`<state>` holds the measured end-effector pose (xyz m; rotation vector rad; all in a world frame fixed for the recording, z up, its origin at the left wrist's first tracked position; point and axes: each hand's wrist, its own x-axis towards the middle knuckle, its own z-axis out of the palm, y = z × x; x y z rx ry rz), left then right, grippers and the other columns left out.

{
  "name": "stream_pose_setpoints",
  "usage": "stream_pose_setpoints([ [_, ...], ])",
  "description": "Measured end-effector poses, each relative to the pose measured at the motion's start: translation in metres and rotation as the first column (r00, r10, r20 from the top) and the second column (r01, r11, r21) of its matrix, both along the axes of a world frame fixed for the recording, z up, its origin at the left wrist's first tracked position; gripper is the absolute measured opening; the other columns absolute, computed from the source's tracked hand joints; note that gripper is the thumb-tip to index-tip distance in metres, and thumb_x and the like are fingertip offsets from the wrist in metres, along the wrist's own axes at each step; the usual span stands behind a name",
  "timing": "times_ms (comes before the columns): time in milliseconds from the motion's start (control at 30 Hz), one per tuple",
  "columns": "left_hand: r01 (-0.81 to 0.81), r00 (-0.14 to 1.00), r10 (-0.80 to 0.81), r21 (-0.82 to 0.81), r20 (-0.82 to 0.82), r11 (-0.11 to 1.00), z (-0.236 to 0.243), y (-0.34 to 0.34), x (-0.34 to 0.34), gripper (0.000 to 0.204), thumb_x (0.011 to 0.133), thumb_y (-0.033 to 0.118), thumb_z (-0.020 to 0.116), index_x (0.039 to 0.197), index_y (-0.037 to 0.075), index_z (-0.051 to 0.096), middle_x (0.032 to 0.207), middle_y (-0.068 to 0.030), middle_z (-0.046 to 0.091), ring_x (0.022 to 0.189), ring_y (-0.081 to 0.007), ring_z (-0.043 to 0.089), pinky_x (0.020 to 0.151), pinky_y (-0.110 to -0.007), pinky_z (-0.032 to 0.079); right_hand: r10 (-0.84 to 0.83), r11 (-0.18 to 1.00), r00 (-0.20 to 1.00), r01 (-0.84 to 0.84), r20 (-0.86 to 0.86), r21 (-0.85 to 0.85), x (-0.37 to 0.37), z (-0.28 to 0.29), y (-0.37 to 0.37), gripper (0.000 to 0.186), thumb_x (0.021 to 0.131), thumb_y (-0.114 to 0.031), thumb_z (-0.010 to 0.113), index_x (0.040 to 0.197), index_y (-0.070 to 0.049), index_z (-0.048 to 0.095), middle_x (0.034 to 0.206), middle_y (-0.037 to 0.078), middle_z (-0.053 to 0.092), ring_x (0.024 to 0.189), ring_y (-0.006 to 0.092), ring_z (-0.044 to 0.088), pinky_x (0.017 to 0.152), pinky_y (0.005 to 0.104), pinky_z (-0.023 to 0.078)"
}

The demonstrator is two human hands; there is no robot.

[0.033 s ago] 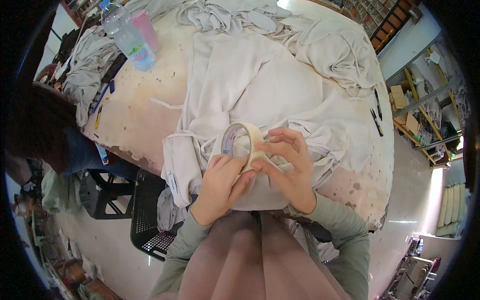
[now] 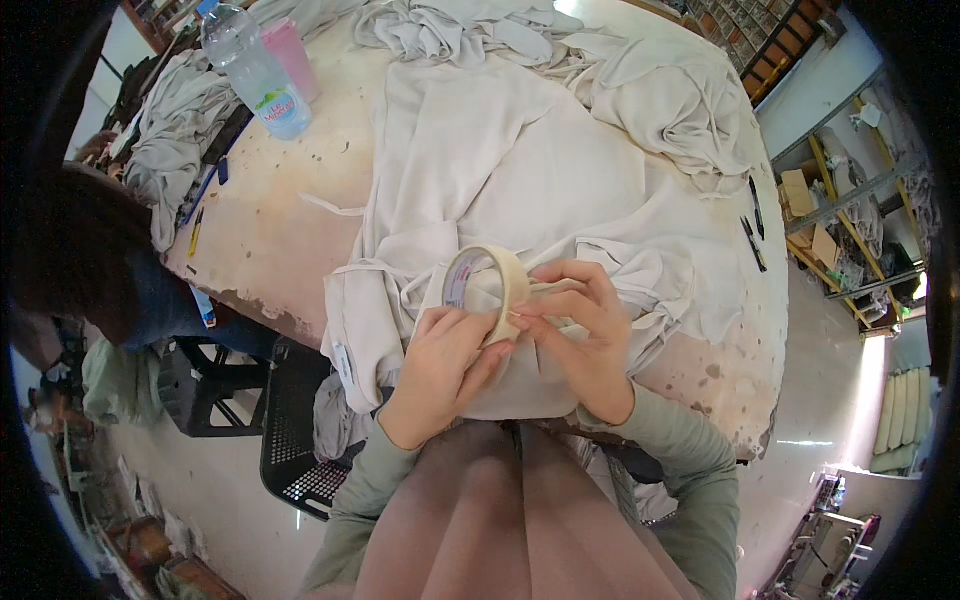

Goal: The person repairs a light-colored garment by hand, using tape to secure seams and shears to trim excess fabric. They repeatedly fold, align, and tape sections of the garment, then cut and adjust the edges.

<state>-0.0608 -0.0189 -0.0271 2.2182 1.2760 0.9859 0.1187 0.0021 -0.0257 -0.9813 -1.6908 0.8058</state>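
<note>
A roll of beige masking tape (image 2: 490, 275) stands on edge over a pale grey garment (image 2: 520, 170) spread on the worn table (image 2: 280, 230). My left hand (image 2: 440, 365) grips the roll from below, thumb against its outer face. My right hand (image 2: 585, 335) pinches at the tape's edge on the roll's right side, fingertips close to the left thumb. Both forearms in grey-green sleeves come up from the lower edge.
A clear plastic water bottle (image 2: 255, 70) and a pink cup (image 2: 293, 55) stand at the far left of the table. More crumpled grey cloth (image 2: 660, 90) lies at the back. Two black pens (image 2: 752, 230) lie at the right edge. Another person (image 2: 90, 260) sits at the left, near a black chair (image 2: 300, 430).
</note>
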Motion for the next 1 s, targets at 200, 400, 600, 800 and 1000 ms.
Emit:
stream_pose_setpoints([
  [200,-0.038,0.997,0.025,0.197,0.068,0.98,0.011,0.003,-0.004,0.021,0.08,0.015,0.066,0.098,0.004,0.062,0.079,-0.0082,0.057,0.078,-0.0276,0.054,0.075,-0.038,0.041,0.019,0.862,0.98,-0.116,0.197,0.494,0.006,0.004,-0.007,0.023,0.07,-0.001,0.07,0.093,-0.005,0.066,0.094,0.011,0.059,0.084,0.0268,0.06,0.069,0.032,0.049],
  [400,0.068,0.997,-0.063,0.166,-0.039,0.984,0.016,-0.013,-0.014,0.025,0.074,0.013,0.069,0.098,0.009,0.066,0.065,-0.0001,0.052,0.06,-0.0193,0.052,0.061,-0.032,0.039,0.185,0.836,0.98,-0.198,0.076,0.512,-0.006,0.012,-0.024,0.021,0.072,0.001,0.072,0.09,-0.003,0.063,0.091,0.01,0.059,0.081,0.0246,0.061,0.069,0.0286,0.049],
  [600,-0.069,0.998,0.067,0.35,0.018,0.934,-0.005,-0.027,-0.003,0.018,0.07,0.008,0.072,0.084,0.017,0.064,0.057,0.0022,0.044,0.048,-0.015,0.045,0.046,-0.029,0.035,0.32,0.778,0.794,-0.531,-0.516,-0.335,0.001,0.016,-0.01,0.018,0.078,-0.002,0.07,0.092,-0.003,0.058,0.092,0.008,0.059,0.077,0.0181,0.059,0.071,0.0267,0.048],
  [800,-0.096,0.995,0.082,0.413,0.052,0.906,-0.01,-0.038,0.002,0.013,0.078,0.006,0.058,0.068,0.001,0.051,0.062,-0.0091,0.046,0.063,-0.0256,0.046,0.062,-0.036,0.041,-0.15,0.987,0.982,0.143,-0.111,-0.071,0.008,-0.006,0.05,0.025,0.088,-0.011,0.061,0.111,-0.005,0.052,0.102,0.009,0.058,0.094,0.0142,0.055,0.08,0.0267,0.045],
  [1000,-0.386,0.919,0.37,0.122,0.137,0.914,-0.015,0.004,-0.016,0.05,0.075,-0.007,0.047,0.118,0.012,0.062,0.091,-0.0142,0.047,0.087,-0.0323,0.045,0.08,-0.039,0.037,0.076,0.885,0.997,-0.065,0.004,-0.46,-0.011,-0.036,0.052,0.07,0.086,-0.012,0.062,0.144,-0.01,0.022,0.09,0.01,0.062,0.098,0.0211,0.056,0.082,0.0305,0.047],
])
